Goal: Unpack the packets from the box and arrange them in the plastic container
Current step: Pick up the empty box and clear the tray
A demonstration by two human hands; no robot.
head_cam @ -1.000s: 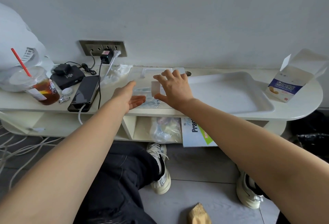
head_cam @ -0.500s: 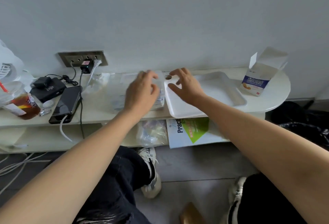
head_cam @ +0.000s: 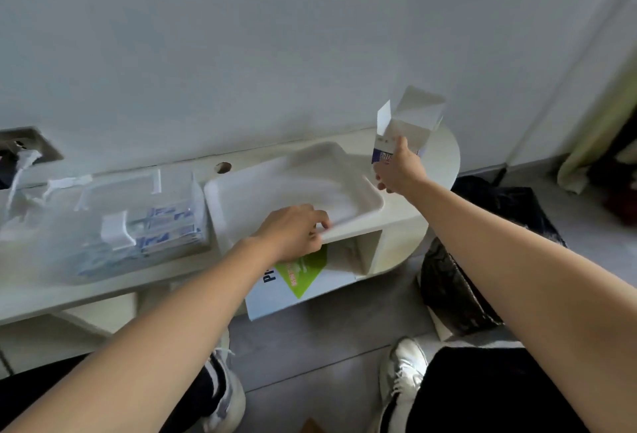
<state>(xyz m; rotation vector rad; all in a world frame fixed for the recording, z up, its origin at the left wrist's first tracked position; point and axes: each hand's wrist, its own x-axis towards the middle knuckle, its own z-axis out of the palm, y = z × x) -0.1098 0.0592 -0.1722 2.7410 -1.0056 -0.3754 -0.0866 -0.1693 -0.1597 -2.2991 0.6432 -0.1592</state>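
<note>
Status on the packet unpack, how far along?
Done: several blue-and-white packets lie in the clear plastic container. In hand: the right hand grips the opened box; the left hand grips the near edge of the white tray. Left: whatever the box holds; its contents are not visible.

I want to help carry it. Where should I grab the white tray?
Probably its near rim, from your side: the tray seems to jut past the table edge there, so fingers slip under the raised lip, as the left hand does.
</note>
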